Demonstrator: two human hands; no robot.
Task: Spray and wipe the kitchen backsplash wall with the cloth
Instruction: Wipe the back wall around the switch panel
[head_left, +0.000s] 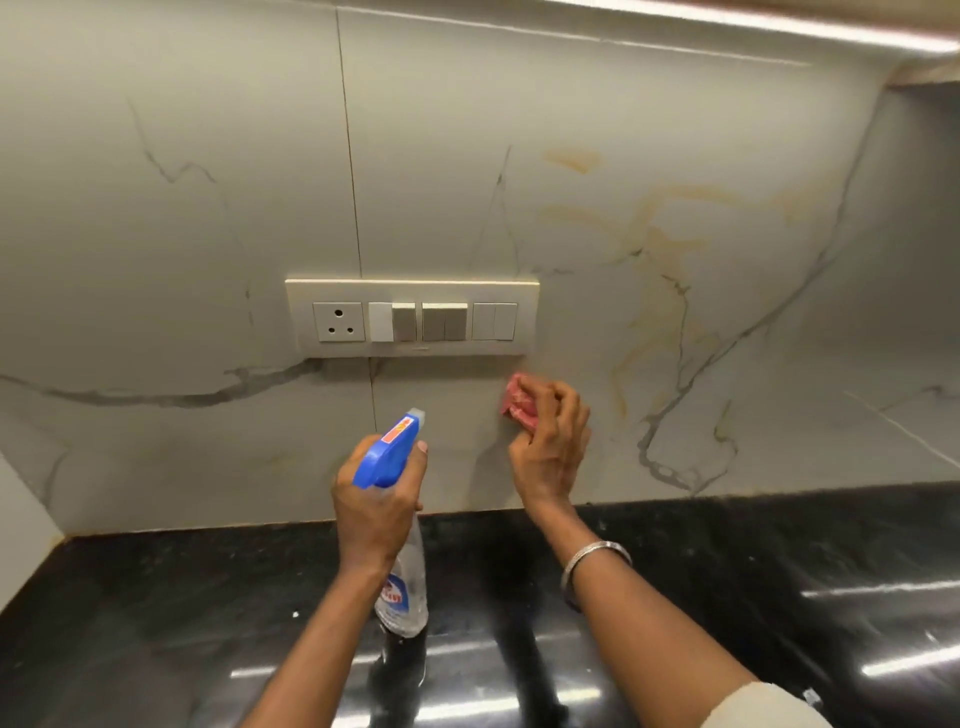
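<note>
The backsplash wall (649, 156) is pale marble with grey and yellowish veins. My left hand (376, 506) grips a clear spray bottle (402, 587) by its neck, under the blue trigger head (389, 452), whose nozzle points at the wall below the switch plate. My right hand (550, 441) holds a bunched pink cloth (515, 399) and presses it against the wall, just below the right end of the switch plate. Most of the cloth is hidden under my fingers.
A cream switch plate (413, 288) with a socket and several switches is set in the wall above both hands. A glossy black countertop (727, 597) runs under the wall. A lit strip (779, 21) lines the cabinet underside at the top right.
</note>
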